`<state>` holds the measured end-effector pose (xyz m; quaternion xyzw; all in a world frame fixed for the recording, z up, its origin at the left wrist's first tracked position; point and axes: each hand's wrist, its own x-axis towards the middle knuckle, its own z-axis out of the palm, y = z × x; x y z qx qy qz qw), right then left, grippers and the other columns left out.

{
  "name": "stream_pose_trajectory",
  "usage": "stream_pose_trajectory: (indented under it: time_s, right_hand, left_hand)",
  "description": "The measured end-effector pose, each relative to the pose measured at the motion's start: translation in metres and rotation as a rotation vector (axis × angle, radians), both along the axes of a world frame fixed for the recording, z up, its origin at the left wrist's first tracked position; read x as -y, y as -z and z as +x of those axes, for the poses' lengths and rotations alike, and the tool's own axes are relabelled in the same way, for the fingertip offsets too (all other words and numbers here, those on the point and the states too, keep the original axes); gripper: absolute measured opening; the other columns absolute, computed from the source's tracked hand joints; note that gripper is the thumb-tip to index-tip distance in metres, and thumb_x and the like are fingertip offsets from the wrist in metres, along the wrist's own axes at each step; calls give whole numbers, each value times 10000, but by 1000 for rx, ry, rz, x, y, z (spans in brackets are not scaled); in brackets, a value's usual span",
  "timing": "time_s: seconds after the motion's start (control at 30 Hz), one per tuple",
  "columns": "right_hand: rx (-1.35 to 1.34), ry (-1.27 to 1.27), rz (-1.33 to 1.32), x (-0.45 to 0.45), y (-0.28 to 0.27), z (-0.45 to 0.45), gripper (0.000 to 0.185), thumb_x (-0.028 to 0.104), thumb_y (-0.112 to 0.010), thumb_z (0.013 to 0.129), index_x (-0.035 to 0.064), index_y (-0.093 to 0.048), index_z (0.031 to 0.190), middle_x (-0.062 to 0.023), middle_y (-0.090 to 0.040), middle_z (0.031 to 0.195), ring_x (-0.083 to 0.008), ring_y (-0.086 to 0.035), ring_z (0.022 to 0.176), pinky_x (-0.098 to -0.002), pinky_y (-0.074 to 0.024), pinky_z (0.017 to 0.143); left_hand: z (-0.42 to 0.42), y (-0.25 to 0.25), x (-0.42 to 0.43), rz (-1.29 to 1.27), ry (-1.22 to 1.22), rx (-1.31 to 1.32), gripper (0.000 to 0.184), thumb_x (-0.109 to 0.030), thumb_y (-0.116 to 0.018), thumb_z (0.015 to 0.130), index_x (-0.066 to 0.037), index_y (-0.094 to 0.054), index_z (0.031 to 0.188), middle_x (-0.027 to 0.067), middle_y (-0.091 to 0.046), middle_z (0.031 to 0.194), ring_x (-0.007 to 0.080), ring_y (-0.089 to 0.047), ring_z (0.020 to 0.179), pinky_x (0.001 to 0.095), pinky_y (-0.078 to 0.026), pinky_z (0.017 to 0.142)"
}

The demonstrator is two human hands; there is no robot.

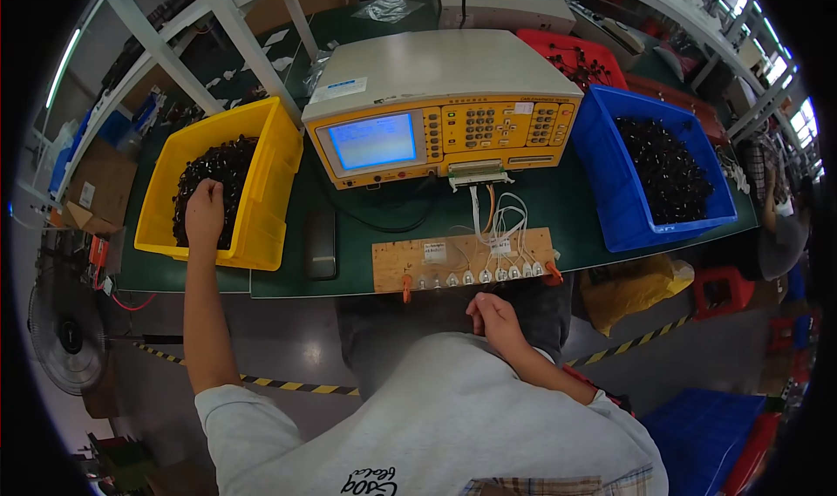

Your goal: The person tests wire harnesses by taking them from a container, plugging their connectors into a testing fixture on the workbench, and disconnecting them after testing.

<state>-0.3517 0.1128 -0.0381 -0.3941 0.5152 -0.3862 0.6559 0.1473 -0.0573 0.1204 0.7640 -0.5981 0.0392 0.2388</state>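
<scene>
My left hand [206,207] reaches into a yellow bin [272,178] holding a heap of small black cable-like parts [234,160]. Its fingers are pinched together at the heap; what they grip, if anything, is hidden. My right hand [497,316] is closed in front of my body, just below the front edge of a wooden board [403,256]. What lies in its curled fingers is too small to tell. A row of white connectors [485,276] runs along the board, with white wires leading up to a yellow-fronted tester [436,104] whose screen is lit.
A blue bin [621,208] with more black parts stands right of the tester, a red bin [602,60] behind it. A dark phone-like object [320,245] lies beside the yellow bin. Orange clamps [406,288] sit at the board's ends. A fan [68,335] stands left.
</scene>
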Motion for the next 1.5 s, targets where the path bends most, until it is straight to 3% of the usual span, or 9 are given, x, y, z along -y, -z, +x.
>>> stream_pose_trajectory:
  time_s: [0.17, 0.37, 0.57, 0.73, 0.83, 1.0, 1.2, 1.33, 1.5]
  right_hand:
    - [-34, -10, -32, -10, -10, -7, 354, 325, -457, 1022, 48, -608, 862, 7, -507, 647, -83, -471, 570, -231, -407, 536]
    - [-9, 37, 374, 6, -2, -4, 342, 337, -448, 1028, 46, -607, 942, -5, -544, 688, -104, -504, 575, -240, -435, 542]
    - [83, 5, 243, 8, 11, -6, 300, 323, -455, 1029, 77, -616, 971, 12, -525, 672, -104, -507, 600, -249, -437, 561]
    - [-324, -343, -188, -21, 0, -16, 262, 240, -502, 1006, 37, -641, 914, -14, -635, 763, -92, -559, 659, -253, -464, 618]
    - [-326, -354, -142, -21, -19, -37, 233, 201, -531, 987, 3, -636, 923, -33, -666, 818, -90, -584, 685, -252, -479, 640]
    - [-340, 221, -276, 58, -100, -131, 275, 241, -511, 1000, 30, -633, 872, -23, -610, 745, -80, -568, 642, -227, -463, 620]
    - [-225, 708, -397, 89, -159, -172, 509, 378, -455, 1020, 43, -405, 1400, -49, -637, 838, -105, -586, 685, -239, -482, 640]
    - [-117, 448, -248, 49, -94, -111, 510, 254, -502, 1000, 73, -336, 1446, -78, -656, 941, -98, -583, 700, -229, -480, 639]
    - [29, 226, -36, 19, -42, -47, 519, 186, -536, 977, 85, -336, 1445, -68, -641, 948, -101, -567, 721, -243, -479, 665]
  left_hand:
    - [-10, -5, -3, 102, 15, -35, 253, -251, -525, 978, -14, -611, 1005, 166, -620, 800, 306, -602, 678, 397, -462, 635]
    - [-1, 3, 1, 126, 51, -22, 247, -229, -525, 976, 0, -612, 1009, 186, -633, 867, 349, -611, 792, 407, -466, 702]
    - [-5, -2, -2, 128, 44, -18, 248, -228, -529, 972, 2, -619, 1003, 179, -636, 865, 333, -611, 778, 396, -462, 689]
    - [-13, -4, -3, 116, 41, -63, 238, -232, -536, 973, -20, -634, 1021, 145, -641, 805, 275, -601, 644, 383, -453, 595]
    - [-6, -1, 1, 136, 47, -22, 246, -234, -528, 981, -16, -634, 1018, 140, -639, 800, 252, -597, 627, 371, -449, 578]
    - [0, 6, 3, 90, 117, 25, 243, -224, -522, 982, -5, -624, 1008, 141, -609, 756, 251, -576, 646, 363, -442, 612]
    - [-2, 1, 4, 166, 46, -36, 267, -248, -513, 988, -11, -631, 1026, 144, -608, 767, 246, -575, 648, 368, -445, 614]
    - [5, 6, -1, 72, 14, -52, 277, -262, -506, 1002, -28, -638, 1069, 123, -630, 825, 226, -573, 690, 337, -446, 643]
    - [-12, -6, -9, -493, 43, 36, 312, -275, -535, 1002, -2, -647, 1105, 127, -687, 966, 222, -648, 864, 325, -496, 771]
